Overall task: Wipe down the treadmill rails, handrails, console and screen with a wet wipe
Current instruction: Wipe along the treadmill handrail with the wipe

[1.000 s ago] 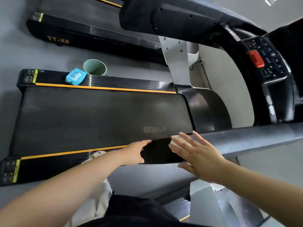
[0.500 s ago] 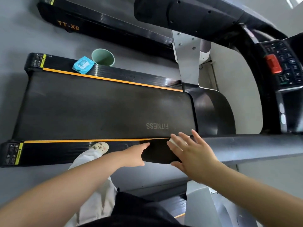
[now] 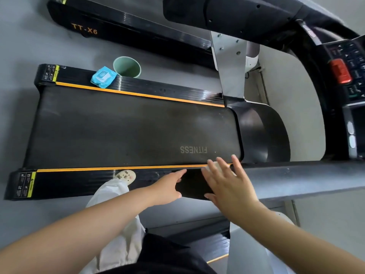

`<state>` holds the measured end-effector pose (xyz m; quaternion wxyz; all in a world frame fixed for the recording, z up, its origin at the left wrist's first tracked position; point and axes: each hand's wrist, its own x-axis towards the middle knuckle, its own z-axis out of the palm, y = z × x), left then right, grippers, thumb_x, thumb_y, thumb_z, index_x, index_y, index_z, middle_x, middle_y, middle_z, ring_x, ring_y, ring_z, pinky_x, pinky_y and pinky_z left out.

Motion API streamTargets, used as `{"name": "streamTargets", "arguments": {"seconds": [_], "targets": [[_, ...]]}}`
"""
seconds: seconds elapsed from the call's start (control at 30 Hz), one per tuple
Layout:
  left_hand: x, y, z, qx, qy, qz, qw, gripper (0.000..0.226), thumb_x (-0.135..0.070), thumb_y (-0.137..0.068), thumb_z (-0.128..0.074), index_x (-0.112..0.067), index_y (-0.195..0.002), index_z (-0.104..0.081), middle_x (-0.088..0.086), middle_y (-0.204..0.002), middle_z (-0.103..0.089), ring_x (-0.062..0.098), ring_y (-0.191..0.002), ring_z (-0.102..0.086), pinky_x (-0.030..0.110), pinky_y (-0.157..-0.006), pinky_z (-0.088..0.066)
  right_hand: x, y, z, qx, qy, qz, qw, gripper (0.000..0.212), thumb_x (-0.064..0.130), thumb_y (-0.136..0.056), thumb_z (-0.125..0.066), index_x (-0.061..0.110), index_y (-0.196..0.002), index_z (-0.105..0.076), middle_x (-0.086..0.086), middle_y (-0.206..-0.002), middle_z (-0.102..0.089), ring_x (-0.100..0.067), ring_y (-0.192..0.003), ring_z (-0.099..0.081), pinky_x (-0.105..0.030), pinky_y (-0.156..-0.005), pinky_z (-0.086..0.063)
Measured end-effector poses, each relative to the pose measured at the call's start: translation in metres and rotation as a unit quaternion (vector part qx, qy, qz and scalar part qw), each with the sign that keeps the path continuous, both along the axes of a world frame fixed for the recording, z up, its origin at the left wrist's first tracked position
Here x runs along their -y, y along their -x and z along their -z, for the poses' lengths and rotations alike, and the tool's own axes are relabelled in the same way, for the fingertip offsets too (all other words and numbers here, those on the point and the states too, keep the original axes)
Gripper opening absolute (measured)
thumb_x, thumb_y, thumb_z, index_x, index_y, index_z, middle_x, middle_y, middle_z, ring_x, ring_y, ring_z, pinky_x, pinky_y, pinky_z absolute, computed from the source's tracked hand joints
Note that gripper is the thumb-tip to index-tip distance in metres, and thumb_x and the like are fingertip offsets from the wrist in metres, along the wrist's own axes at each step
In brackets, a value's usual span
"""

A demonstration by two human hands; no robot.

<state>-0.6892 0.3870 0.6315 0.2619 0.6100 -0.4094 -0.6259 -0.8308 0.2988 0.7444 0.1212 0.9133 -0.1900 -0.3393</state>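
— Right hand?
— Lay flat on the near handrail, fingers straight and spread, pressing a white wet wipe against the bar. Only a small edge of the wipe peeked out between the fingers.
— Left hand?
— Reached to the dark end of the same handrail, fingers extended along its top and thumb below, resting against the end rather than wrapping round it. Sat just beside the right hand, not touching it.
— Anything gripped on that side?
— Nothing. Held no cloth.
— Rest of the treadmill?
— Stretched across the view with the belt marked FITNESS, orange-edged side rails above and below it. Stood one foot in a pale shoe on the near side rail. Showed the console at the far right with its keypad and a red stop button.
— Supplies?
— Left a blue wipe packet on the far side rail, and a green cup on the grey floor just behind it, close beside the packet.
— Further back?
— Caught a second treadmill labelled TT-X6 beyond the cup.
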Motion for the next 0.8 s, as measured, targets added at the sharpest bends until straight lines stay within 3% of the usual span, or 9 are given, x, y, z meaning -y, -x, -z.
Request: {"name": "streamTargets", "arguments": {"seconds": [0.07, 0.13, 0.23, 0.33, 0.4, 0.47, 0.53, 0.63, 0.8], "targets": [[0.001, 0.003, -0.002, 0.011, 0.002, 0.007, 1.000, 0.079, 0.004, -0.087, -0.054, -0.019, -0.150, -0.013, 0.006, -0.153, -0.026, 0.016, -0.140, -0.028, 0.027, -0.110, -0.032, -0.017, -0.006, 0.014, -0.047, 0.007, -0.045, 0.998, 0.076, 0.053, -0.088, -0.054, 0.009, -0.146, -0.032, -0.012, -0.153, -0.029, -0.029, -0.143, -0.021, -0.055, -0.107, 0.021], [0.000, 0.004, -0.004, 0.031, 0.005, 0.038, 0.999, 0.078, 0.004, -0.087, -0.053, -0.020, -0.150, -0.014, 0.003, -0.153, -0.026, 0.016, -0.140, -0.027, 0.026, -0.110, -0.029, -0.031, 0.006, 0.020, -0.102, -0.006, -0.079, 0.992, 0.073, 0.051, -0.096, -0.039, 0.009, -0.151, -0.013, -0.011, -0.158, -0.010, -0.026, -0.146, -0.003, -0.054, -0.100, 0.030], [-0.005, 0.006, -0.006, 0.024, 0.004, 0.059, 0.998, 0.077, 0.006, -0.087, -0.050, -0.021, -0.150, -0.014, 0.000, -0.155, -0.020, 0.014, -0.141, -0.023, 0.018, -0.107, -0.024, -0.026, 0.035, 0.003, -0.051, -0.032, -0.087, 0.994, 0.077, 0.054, -0.069, -0.074, 0.017, -0.133, -0.054, -0.004, -0.140, -0.051, -0.020, -0.133, -0.041, -0.051, -0.114, 0.003], [-0.008, 0.010, -0.009, 0.023, 0.007, 0.048, 0.999, 0.075, 0.007, -0.088, -0.048, -0.019, -0.150, -0.014, -0.001, -0.156, -0.015, 0.013, -0.141, -0.024, 0.014, -0.103, -0.024, -0.008, 0.060, -0.015, -0.009, -0.059, -0.111, 0.992, 0.075, 0.045, -0.061, -0.081, 0.018, -0.128, -0.059, -0.005, -0.136, -0.054, -0.024, -0.127, -0.050, -0.052, -0.111, -0.010], [-0.011, 0.012, -0.010, 0.017, 0.010, 0.031, 0.999, 0.074, 0.007, -0.089, -0.047, -0.020, -0.150, -0.015, -0.002, -0.156, -0.016, 0.013, -0.141, -0.025, 0.017, -0.105, -0.025, -0.012, 0.052, -0.019, -0.013, -0.043, -0.093, 0.995, 0.075, 0.044, -0.070, -0.075, 0.019, -0.136, -0.051, -0.008, -0.145, -0.044, -0.027, -0.134, -0.040, -0.055, -0.113, -0.001], [-0.016, 0.015, -0.010, 0.010, 0.008, 0.003, 1.000, 0.074, 0.009, -0.089, -0.046, -0.021, -0.149, -0.017, -0.001, -0.155, -0.020, 0.012, -0.140, -0.025, 0.016, -0.102, -0.028, -0.021, 0.034, -0.008, -0.046, 0.011, -0.143, 0.989, 0.070, 0.047, -0.094, -0.047, 0.018, -0.151, -0.019, -0.010, -0.158, -0.012, -0.028, -0.146, -0.006, -0.053, -0.107, 0.024], [-0.022, 0.018, -0.008, 0.012, 0.005, -0.034, 0.999, 0.072, 0.009, -0.088, -0.045, -0.021, -0.149, -0.020, 0.001, -0.154, -0.024, 0.012, -0.140, -0.027, 0.016, -0.101, -0.031, -0.033, 0.013, 0.017, -0.106, 0.023, -0.164, 0.980, 0.067, 0.049, -0.101, -0.024, 0.014, -0.152, 0.002, -0.010, -0.159, 0.008, -0.028, -0.145, 0.014, -0.054, -0.096, 0.028], [-0.029, 0.020, -0.009, 0.015, -0.003, -0.084, 0.996, 0.071, 0.009, -0.088, -0.047, -0.017, -0.148, -0.020, 0.004, -0.152, -0.026, 0.014, -0.138, -0.030, 0.025, -0.108, -0.033, -0.040, -0.007, 0.045, -0.138, 0.035, -0.166, 0.976, 0.069, 0.051, -0.100, -0.020, 0.011, -0.151, 0.005, -0.012, -0.159, 0.009, -0.030, -0.145, 0.015, -0.055, -0.095, 0.027], [-0.032, 0.024, -0.015, -0.068, -0.021, -0.185, 0.980, 0.069, 0.012, -0.089, -0.045, -0.014, -0.147, -0.019, 0.003, -0.148, -0.033, 0.013, -0.132, -0.037, 0.019, -0.101, -0.035, -0.040, -0.008, 0.048, -0.137, 0.048, -0.175, 0.974, 0.067, 0.046, -0.102, -0.019, 0.006, -0.150, 0.007, -0.012, -0.159, 0.008, -0.028, -0.145, 0.013, -0.054, -0.095, 0.028]]}}
